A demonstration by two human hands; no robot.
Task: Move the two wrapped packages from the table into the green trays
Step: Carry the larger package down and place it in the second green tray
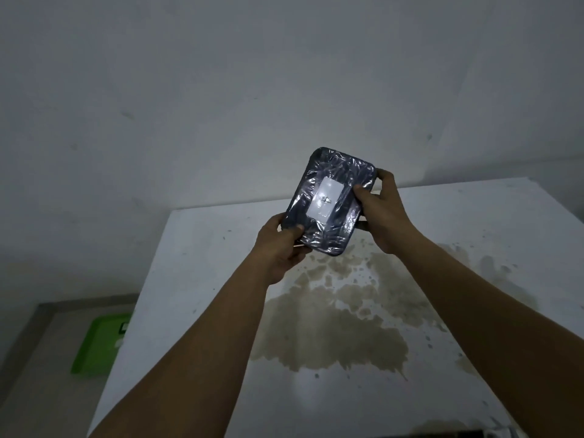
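Note:
A dark package (328, 184) wrapped in shiny clear film, with a white label at its middle, is held up above the white table (202, 248), its flat face tilted toward me. My left hand (281, 245) grips its lower left corner. My right hand (379, 213) grips its right edge, thumb on the front. A pale edge shows behind the package near both hands; I cannot tell whether that is a second package. A green tray (98, 346) lies on the floor, down to the left of the table, partly hidden by the table's edge.
The table top carries a large brownish stain (331, 330) across its middle and small specks around it. A bare white wall (252, 90) stands right behind the table. Grey floor (34, 390) shows at the lower left.

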